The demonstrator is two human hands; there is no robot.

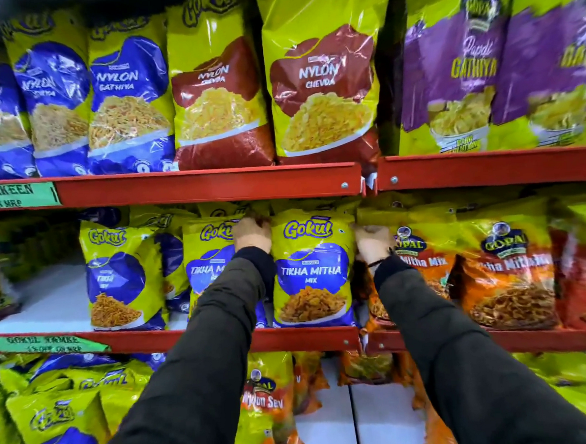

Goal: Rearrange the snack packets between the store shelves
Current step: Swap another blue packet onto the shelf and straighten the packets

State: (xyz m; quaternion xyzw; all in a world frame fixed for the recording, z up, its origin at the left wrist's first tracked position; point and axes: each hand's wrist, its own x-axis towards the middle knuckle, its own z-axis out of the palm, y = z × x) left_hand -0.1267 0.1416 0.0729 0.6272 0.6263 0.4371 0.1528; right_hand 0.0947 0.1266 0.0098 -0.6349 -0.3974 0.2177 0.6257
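Observation:
A yellow-and-blue Tikha Mitha Mix packet (313, 268) stands upright on the middle red shelf (302, 338). My left hand (252, 236) is closed on its upper left corner, and my right hand (371, 242) is closed on its upper right edge. A second Tikha Mitha packet (208, 261) stands just left of it, partly hidden by my left sleeve. Orange Gopal Mitha Mix packets (507, 274) stand to the right, the nearest one partly behind my right hand.
The top shelf (207, 186) carries tall Nylon Gathiya (126, 105), Nylon Chevda (321, 83) and purple Papdi Gathiya packets (457, 74). A Tikha Sev packet (123, 280) stands left with bare white shelf (49, 298) beside it. The bottom shelf holds Nylon Sev packets (268, 401).

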